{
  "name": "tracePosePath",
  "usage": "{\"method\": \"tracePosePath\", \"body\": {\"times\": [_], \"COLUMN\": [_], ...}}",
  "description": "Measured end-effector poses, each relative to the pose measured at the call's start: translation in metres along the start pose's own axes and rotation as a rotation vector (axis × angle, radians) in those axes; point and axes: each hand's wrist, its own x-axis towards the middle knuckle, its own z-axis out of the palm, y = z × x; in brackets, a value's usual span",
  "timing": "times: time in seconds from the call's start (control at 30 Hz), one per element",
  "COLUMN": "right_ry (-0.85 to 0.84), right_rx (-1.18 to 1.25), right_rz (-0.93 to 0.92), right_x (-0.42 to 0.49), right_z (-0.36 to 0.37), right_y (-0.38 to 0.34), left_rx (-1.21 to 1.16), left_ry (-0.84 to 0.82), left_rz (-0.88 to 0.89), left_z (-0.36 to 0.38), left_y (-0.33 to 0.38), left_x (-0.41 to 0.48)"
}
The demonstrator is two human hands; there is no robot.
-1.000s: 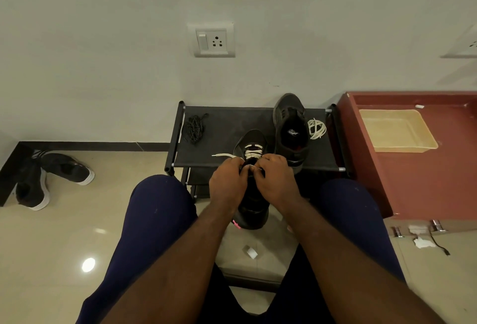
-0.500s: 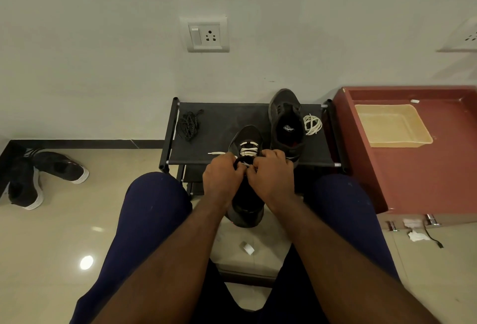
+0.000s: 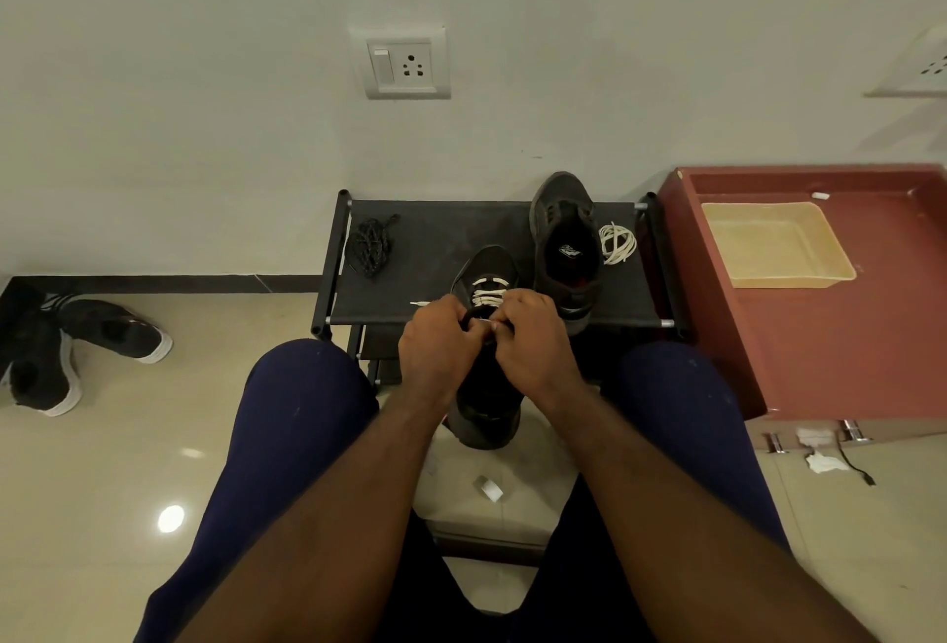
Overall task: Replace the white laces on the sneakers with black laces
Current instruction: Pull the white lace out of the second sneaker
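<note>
White lace (image 3: pixel 487 291) still crosses the lower rows of the sneaker (image 3: pixel 487 386), toe propped on the rack (image 3: pixel 435 242). Left hand (image 3: pixel 435 345) and right hand (image 3: pixel 533 340) stay clenched at the top eyelets, pinching it. Hardly any lace has come free this last second, so unlacing drags on. Black lace (image 3: pixel 370 245) waits at the rack's left end.

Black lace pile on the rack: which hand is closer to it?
Left. The left hand grips the sneaker, below and right of the black lace pile; the right hand grips it too, farther to the right.
</note>
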Motion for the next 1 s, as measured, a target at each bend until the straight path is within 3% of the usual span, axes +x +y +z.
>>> {"method": "tracePosePath", "body": {"times": [0.23, 0.3, 0.5, 0.67, 1.0], "right_ry": [0.237, 0.246, 0.042, -0.03, 0.052], "right_rx": [0.557, 0.53, 0.215, 0.164, 0.155], "right_rz": [0.307, 0.3, 0.12, 0.015, -0.027], "right_x": [0.002, 0.002, -0.001, 0.0, -0.002], "right_z": [-0.008, -0.012, -0.014, 0.001, 0.0], "right_y": [-0.009, -0.005, 0.0, 0.005, 0.002], "left_rx": [0.035, 0.042, 0.037, 0.023, 0.022], "left_ry": [0.049, 0.038, 0.032, 0.048, 0.035], "left_rz": [-0.018, -0.009, 0.017, 0.018, 0.002], "left_z": [-0.001, -0.001, -0.001, -0.001, 0.001], "left_y": [0.0, 0.0, -0.002, -0.003, -0.005], "left_x": [0.002, 0.002, 0.0, -0.003, -0.005]}}
